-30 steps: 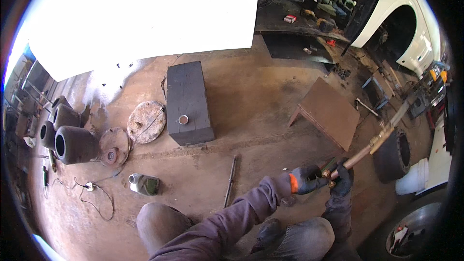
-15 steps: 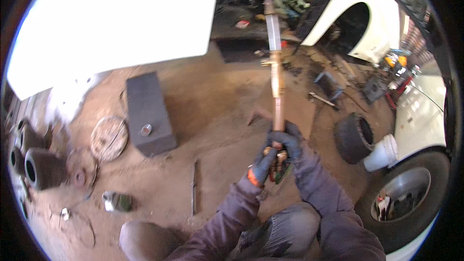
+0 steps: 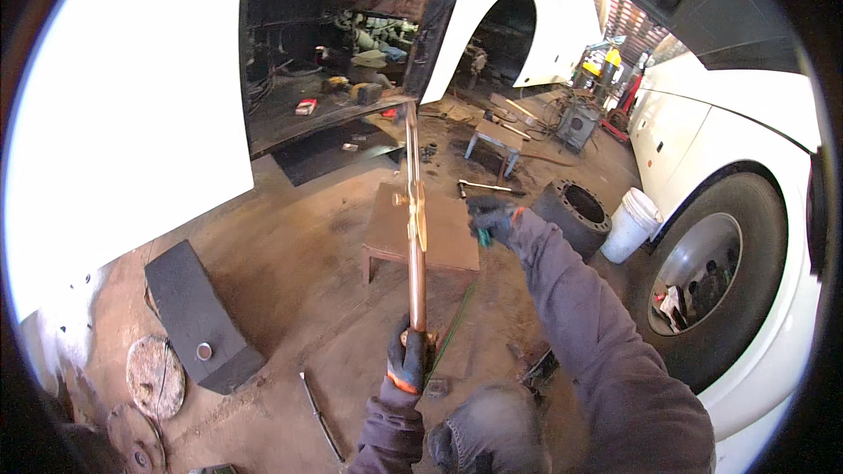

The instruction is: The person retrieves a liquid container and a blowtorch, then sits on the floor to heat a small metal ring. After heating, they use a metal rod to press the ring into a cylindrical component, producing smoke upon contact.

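Note:
My left hand (image 3: pixel 407 360), in a dark glove with an orange cuff, is closed round the lower end of a brass and copper cutting torch (image 3: pixel 417 268). The torch points up and away, its head far from me. Off to the right, my gloved right hand (image 3: pixel 493 218) has curled fingers with a green piece showing under them. A thin green hose (image 3: pixel 453 330) runs from beside the torch's base up toward that hand; they look like one line. Beyond the torch stands a low brown metal table (image 3: pixel 382 226).
A dark box-shaped tank (image 3: pixel 198 312) lies at left, near a round crusty disc (image 3: pixel 156 377). A metal rod (image 3: pixel 322 417) is on the floor. At right are a brake drum (image 3: pixel 575 215), a white bucket (image 3: pixel 632 224) and a vehicle wheel (image 3: pixel 724 276). A white panel (image 3: pixel 114 105) fills the upper left.
My right hand has left the torch and moved out to the right with the green piece. The left hand still holds the torch. The view has swung rightward.

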`<state>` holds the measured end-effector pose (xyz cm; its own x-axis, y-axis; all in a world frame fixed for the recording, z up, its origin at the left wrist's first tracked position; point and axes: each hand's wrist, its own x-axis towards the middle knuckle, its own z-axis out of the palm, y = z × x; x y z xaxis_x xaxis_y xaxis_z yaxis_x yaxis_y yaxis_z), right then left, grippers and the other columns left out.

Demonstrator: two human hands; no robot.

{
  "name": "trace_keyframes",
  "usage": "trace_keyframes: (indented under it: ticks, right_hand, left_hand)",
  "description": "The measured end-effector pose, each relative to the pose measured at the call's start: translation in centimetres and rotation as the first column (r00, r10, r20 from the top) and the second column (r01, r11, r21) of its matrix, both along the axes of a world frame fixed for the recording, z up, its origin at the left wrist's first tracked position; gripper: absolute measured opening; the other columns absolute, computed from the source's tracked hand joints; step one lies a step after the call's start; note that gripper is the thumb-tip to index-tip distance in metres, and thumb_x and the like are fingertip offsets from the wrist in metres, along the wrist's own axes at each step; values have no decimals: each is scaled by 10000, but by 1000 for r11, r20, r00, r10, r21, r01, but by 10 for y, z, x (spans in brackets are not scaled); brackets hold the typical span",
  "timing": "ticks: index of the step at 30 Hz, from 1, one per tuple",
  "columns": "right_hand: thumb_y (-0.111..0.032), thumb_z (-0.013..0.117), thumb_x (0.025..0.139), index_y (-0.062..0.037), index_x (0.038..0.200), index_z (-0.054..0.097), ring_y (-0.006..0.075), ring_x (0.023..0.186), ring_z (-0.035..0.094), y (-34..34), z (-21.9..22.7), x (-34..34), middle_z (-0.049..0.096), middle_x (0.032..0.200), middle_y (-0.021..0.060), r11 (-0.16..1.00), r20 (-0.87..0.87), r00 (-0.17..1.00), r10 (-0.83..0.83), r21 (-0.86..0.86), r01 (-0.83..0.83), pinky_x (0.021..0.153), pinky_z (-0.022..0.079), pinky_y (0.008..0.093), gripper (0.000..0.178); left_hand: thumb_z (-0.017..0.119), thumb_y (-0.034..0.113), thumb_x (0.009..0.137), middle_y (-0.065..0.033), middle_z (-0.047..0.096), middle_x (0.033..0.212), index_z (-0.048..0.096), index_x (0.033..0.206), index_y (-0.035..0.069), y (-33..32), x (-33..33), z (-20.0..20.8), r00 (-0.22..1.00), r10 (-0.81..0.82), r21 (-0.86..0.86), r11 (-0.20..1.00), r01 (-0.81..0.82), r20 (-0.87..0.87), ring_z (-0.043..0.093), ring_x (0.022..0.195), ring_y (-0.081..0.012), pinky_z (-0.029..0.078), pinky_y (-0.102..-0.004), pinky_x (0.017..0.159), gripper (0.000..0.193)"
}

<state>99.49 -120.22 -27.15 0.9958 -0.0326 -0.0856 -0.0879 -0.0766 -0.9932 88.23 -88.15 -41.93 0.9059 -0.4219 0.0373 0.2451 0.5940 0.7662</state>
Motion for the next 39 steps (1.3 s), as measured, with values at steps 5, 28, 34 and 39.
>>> trace_keyframes:
  ticks: [5, 28, 34, 39]
  right_hand:
    - [-100, 774, 838, -9, 1026, 702, 185, 780, 671, -51, 25, 32, 721, 922, 54, 961, 147, 965, -218, -137, 238, 706, 554, 332, 221]
    - [-190, 656, 944, -162, 1415, 451, 279, 942, 667, -54, 47, 22, 618, 1037, 65, 949, 170, 944, -282, -96, 301, 718, 600, 493, 514]
    - [-171, 648, 954, -150, 1312, 524, 271, 883, 683, -41, 49, 22, 619, 1045, 58, 936, 288, 892, -349, 57, 348, 674, 614, 485, 379]
    - [-208, 648, 963, -119, 1254, 542, 259, 815, 661, -83, 26, 33, 600, 983, 72, 862, 278, 817, -506, 129, 490, 658, 605, 431, 321]
  left_hand:
    - [544, 354, 995, -1, 595, 798, 515, 1306, 3, -14, -25, -21, 995, -50, 161, 986, 35, 89, 512, 644, -72, 422, -231, 553, 469]
    - [623, 273, 978, -104, 718, 1007, 500, 1374, -5, -35, -45, -17, 945, -139, 291, 955, 50, 295, 685, 936, -157, 527, -293, 821, 500]
    - [642, 261, 968, -104, 725, 966, 529, 1352, 6, -31, -39, -15, 947, -154, 362, 931, 44, 283, 696, 916, -157, 537, -299, 798, 474]
    - [655, 259, 959, -113, 733, 969, 549, 1328, 10, -38, -45, -11, 944, -114, 341, 940, 2, 308, 703, 899, -159, 543, -302, 778, 458]
